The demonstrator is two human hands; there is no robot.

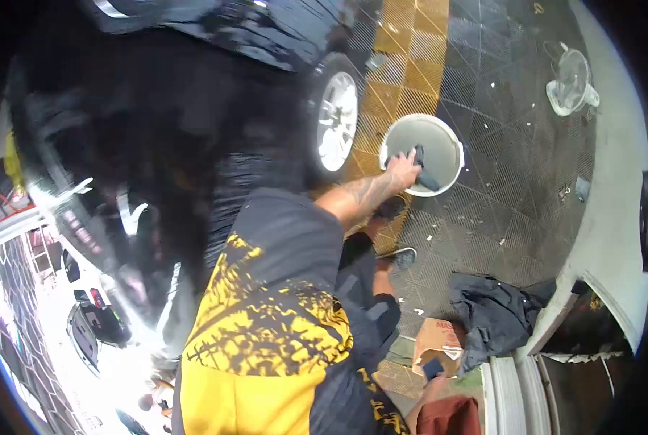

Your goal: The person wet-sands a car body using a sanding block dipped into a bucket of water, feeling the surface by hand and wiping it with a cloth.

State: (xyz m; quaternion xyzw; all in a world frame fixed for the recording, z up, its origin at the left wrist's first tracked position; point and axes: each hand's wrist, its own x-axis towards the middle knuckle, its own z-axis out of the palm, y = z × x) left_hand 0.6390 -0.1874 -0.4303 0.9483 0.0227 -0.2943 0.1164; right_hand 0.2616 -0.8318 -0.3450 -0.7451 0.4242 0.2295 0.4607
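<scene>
My left hand (404,170) reaches over the rim of a white bucket (458,141). Its fingers are closed on a dark cloth (427,176) hanging inside. Near the bottom edge, my right hand (431,394) is beside an open brown cardboard box (438,336), partly out of view. It grips a small dark blue object (433,369) whose kind I cannot make out. A reddish-brown item (449,417) lies close to that hand.
A dark car with a silver wheel (337,121) stands to the left of the bucket. Dark fabric (494,315) lies crumpled on the grated floor at lower right. A clear container with a white base (572,83) is at upper right, near a pale wall.
</scene>
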